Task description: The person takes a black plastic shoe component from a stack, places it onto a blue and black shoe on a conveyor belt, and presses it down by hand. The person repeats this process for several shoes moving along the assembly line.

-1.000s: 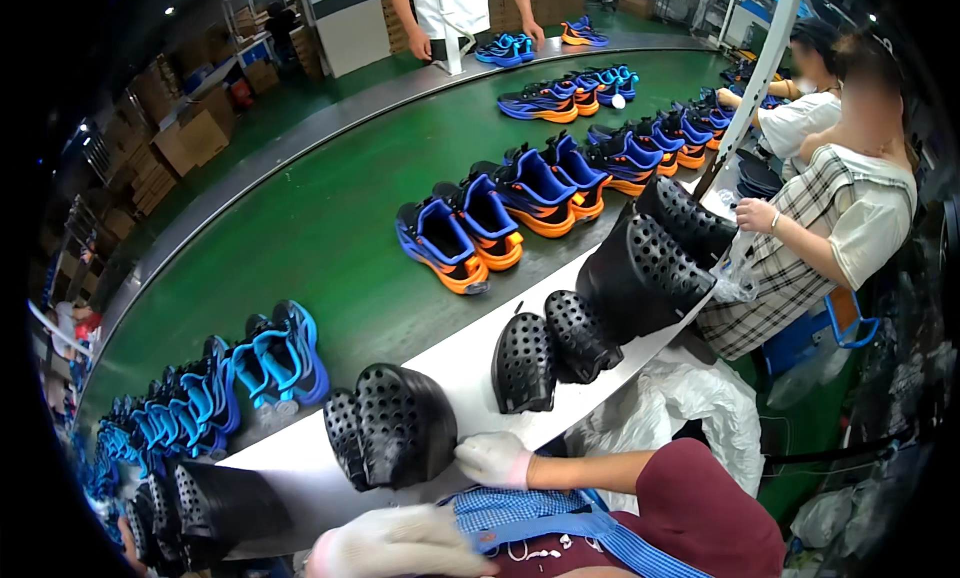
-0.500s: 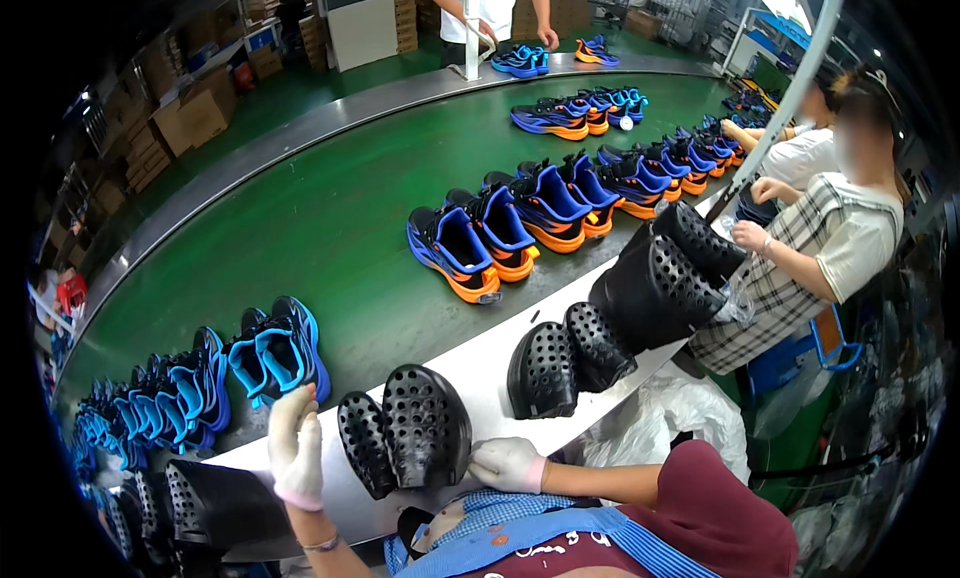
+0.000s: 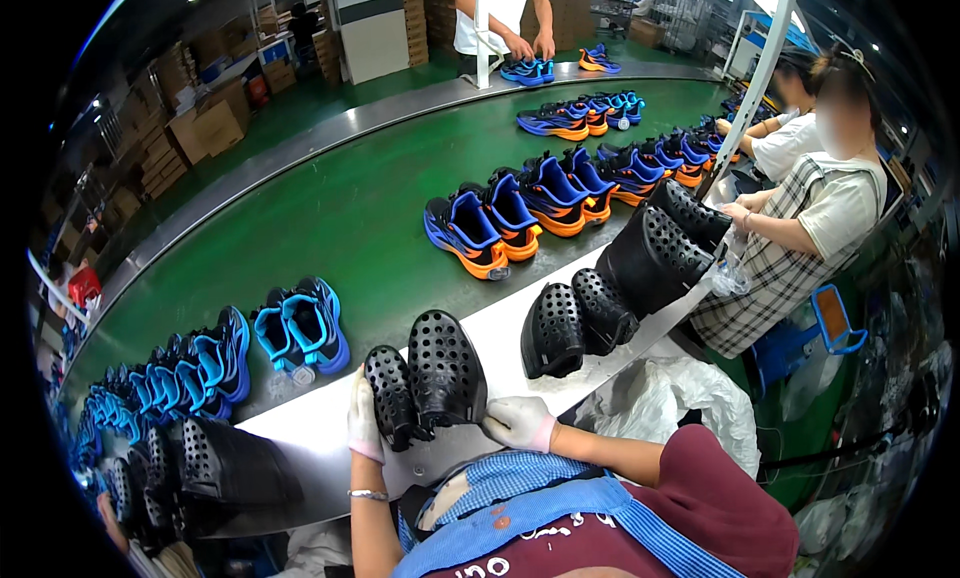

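Observation:
In front of me on the white bench strip stand two rows of nested black plastic shoe inserts with round holes, a smaller one [image 3: 391,393] on the left and a larger one [image 3: 446,363] on the right. My left hand [image 3: 364,418], in a white glove, lies along the outer side of the left insert with its fingers stretched out. My right hand [image 3: 519,421], also gloved, has its fingers bent around the lower right edge of the larger insert. Part of that grip is hidden from view.
More black inserts [image 3: 553,333] stand to the right, others [image 3: 225,458] to the left. Blue-trimmed shoes [image 3: 305,328] and orange-soled shoes [image 3: 465,238] line the green conveyor [image 3: 350,208]. Co-workers [image 3: 805,213] sit at right; another person [image 3: 500,23] stands across. A white plastic bag [image 3: 690,398] hangs beside me.
My left hand came down and right from its raised place by the blue shoes to touch the left insert. My right hand stayed at the larger insert. The view shifted slightly.

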The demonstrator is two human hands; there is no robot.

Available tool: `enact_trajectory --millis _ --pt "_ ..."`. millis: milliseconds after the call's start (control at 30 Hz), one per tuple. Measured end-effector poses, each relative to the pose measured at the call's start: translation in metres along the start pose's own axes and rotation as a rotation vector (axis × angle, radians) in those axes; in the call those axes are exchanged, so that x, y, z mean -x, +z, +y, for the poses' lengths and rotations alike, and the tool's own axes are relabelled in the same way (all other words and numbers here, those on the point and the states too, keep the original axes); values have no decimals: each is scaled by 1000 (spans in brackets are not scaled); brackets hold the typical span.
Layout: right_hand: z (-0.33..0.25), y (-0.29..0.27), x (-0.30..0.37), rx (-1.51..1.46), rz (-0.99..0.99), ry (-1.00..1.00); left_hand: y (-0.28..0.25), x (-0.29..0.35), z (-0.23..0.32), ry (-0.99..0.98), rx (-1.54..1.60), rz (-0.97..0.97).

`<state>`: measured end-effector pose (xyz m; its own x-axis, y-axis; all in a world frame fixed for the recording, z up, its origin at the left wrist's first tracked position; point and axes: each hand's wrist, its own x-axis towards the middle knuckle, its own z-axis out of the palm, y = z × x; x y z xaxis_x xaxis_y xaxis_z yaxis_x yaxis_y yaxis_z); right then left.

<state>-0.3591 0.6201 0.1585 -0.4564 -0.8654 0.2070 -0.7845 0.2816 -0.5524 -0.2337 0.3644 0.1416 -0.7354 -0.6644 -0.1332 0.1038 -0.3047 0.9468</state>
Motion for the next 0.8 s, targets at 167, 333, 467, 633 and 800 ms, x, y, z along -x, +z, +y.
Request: enact_trajectory --millis 167,333,467,633,800 --pt "-4 -1 -2 -22 29 -9 3 5 -15 -114 354 -53" --pt "-3 -7 3 -74 7 59 11 22 -26 0 286 45" --pt "-3 -17 8 -87 -79 119 24 30 -5 -89 221 86" --pt "-23 -50 9 -179 -224 176 2 16 2 -48 127 79" --pt "-53 -133 -20 -149 -272 168 -7 -31 -2 -83 -47 164"
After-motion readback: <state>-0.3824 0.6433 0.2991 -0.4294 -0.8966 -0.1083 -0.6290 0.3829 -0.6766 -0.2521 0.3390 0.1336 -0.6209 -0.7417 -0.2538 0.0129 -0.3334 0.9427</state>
